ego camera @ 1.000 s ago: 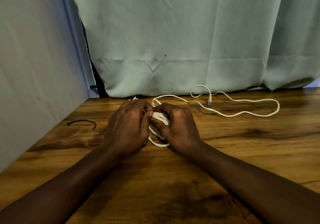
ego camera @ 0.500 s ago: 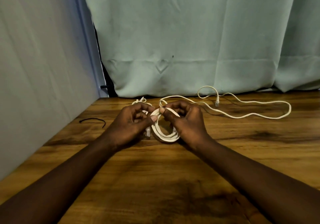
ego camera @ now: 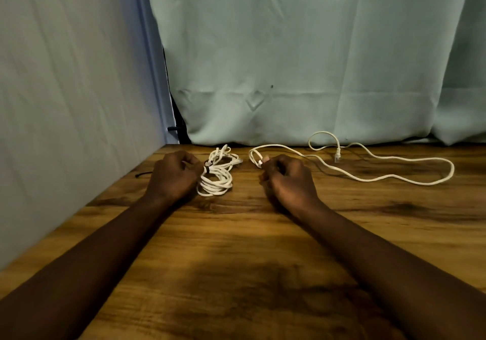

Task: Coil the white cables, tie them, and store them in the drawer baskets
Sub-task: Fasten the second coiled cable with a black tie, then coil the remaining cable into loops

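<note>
Hands first: L hand point(ego camera: 175, 175) has fingers curled tight, tips pinching the coiled bundle point(ego camera: 217, 180) on its left side, right where a dark tie point(ego camera: 207, 170) wraps the loops. Bundle lies flat on the table, toward the back-left corner. R hand point(ego camera: 286, 179) is also curled, thumb & forefinger pinching one end of the loose cable point(ego camera: 381, 179); a small plug tip shows at the fingertips. Hands sit apart, w/ the bundle between them, touching only the L one. Both forearms reach in from the near edge.

Loose cable runs from the R hand back & right in a long flat loop over the far-right part of the top, then curls into a small ring by the curtain. Its other plug point(ego camera: 337, 155) lies near that ring, untouched.

Room: table point(ego camera: 236, 274) is dark-grained wood, showing widest between the forearms & at front right. Left edge meets a pale panel point(ego camera: 65, 103); back edge meets a grey-green curtain point(ego camera: 302, 50). Short black strip point(ego camera: 143, 174) lies by the left edge, just beside the L hand, partly hidden by it.
</note>
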A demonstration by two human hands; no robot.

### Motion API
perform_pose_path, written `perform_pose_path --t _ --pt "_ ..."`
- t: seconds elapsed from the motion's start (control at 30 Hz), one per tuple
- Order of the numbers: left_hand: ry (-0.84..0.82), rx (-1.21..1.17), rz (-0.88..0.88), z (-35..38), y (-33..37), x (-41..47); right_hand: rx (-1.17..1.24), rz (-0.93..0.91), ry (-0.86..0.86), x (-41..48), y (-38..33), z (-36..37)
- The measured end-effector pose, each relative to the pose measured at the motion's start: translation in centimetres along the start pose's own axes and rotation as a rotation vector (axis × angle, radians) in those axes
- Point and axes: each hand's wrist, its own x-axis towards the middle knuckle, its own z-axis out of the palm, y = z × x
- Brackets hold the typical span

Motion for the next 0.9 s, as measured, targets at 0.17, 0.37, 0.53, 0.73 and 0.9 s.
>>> perform_pose_path --t 0.17,0.37,0.53,0.73,0.9 --pt "0.027 0.43 0.07 0.1 0.4 -0.6 -0.193 -0.041 0.042 0.6 0.0 -0.8" --pt "0.139 0.551 0.57 0.6 4.7 -1.3 -0.173 0.072 0.127 1.6 0.9 -1.8" --pt "-0.122 0.77 0.56 5.6 9.5 0.4 -0.028 0.103 0.092 3.3 3.4 -1.5" --pt "-0.275 0.713 0.422 8.5 9.9 2.5 -0.041 0.087 0.068 2.8 2.4 -1.8" --pt "-0.184 -0.233 0.176 7.3 8.7 -0.5 0.059 0.13 0.086 2.4 2.2 -1.7"
